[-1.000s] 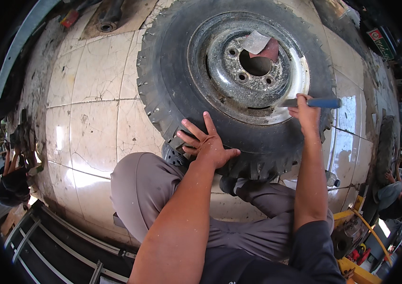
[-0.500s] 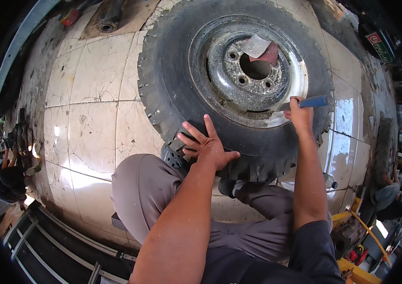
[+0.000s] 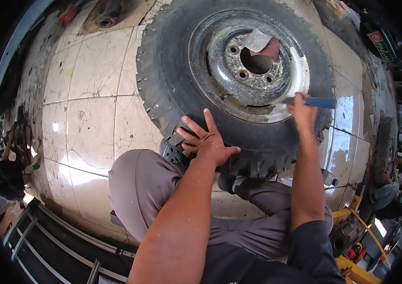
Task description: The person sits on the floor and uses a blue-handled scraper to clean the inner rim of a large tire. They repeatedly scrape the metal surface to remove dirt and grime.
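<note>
A large black off-road tire (image 3: 172, 61) lies on its side in front of me, mounted on a steel wheel rim (image 3: 224, 75). The rim is dull and grimy, with a shiny bare metal band along its right and lower right. My left hand (image 3: 211, 144) rests on the near sidewall with its fingers spread, holding nothing. My right hand (image 3: 301, 115) grips a blue-handled tool (image 3: 321, 102), its grey end against the rim's lower right edge. That end is blurred and partly hidden by the fingers. Grey and dark red sandpaper pieces (image 3: 257, 40) lie over the hub hole.
Cracked cream floor tiles (image 3: 92, 113) surround the tire. A clear bottle (image 3: 328, 178) lies right of my leg. A black ramp-like frame (image 3: 59, 241) is at lower left, yellow metal equipment (image 3: 352, 213) at lower right. Other people (image 3: 9, 175) sit at the far left and right edges.
My right hand and the blue-handled tool have shifted slightly along the rim, to the right and up. My left hand stays in nearly the same place on the tire.
</note>
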Demonstrator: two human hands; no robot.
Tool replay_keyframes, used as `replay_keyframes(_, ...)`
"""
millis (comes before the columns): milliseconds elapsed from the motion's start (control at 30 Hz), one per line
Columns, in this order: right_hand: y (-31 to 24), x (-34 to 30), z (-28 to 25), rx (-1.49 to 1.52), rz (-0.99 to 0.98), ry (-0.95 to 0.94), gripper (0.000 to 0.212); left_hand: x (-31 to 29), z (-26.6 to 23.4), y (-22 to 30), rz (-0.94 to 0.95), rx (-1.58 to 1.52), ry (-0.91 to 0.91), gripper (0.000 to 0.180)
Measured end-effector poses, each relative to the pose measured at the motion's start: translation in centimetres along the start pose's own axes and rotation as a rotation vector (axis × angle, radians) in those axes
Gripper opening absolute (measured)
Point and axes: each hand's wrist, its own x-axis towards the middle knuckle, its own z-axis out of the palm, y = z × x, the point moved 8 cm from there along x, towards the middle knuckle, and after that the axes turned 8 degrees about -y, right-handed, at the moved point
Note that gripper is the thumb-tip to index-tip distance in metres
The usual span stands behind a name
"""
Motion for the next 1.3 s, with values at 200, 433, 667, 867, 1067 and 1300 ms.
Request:
replay_keyframes(200,-1.2,-0.3,0.1,-0.082,0.054,0.0,0.029,0.2,0.1,-0.3,0.01,0.001,0.016,0.145)
replay_keyframes(433,-0.3,0.1,0.5,-0.096,0.054,-0.034,0.03,-0.2,-0.5,0.5,-0.003,0.019,-0.004,0.144)
replay_keyframes(667,-0.1,-0.4,0.7,-0.176,0.062,-0.019,0.028,-0.2,0.2,-0.2,-0.014,0.016,-0.018,0.145)
replay_keyframes(867,-1.8,-0.6,0.2,-0.019,-0.031,0.005,0.029,-0.1,0.2,-0.7,-0.02,0.007,-0.006,0.145)
replay_keyframes(1067,-0.8,-0.1,0.1,-0.074,0.022,-0.034,0.028,-0.2,-0.1,0.1,0.002,0.004,-0.013,0.145)
replay_keyframes(1300,-0.6,-0.6,0.4,-0.132,0.05,-0.059,0.029,-0.3,0.4,-0.3,-0.018,-0.002,-0.026,0.144)
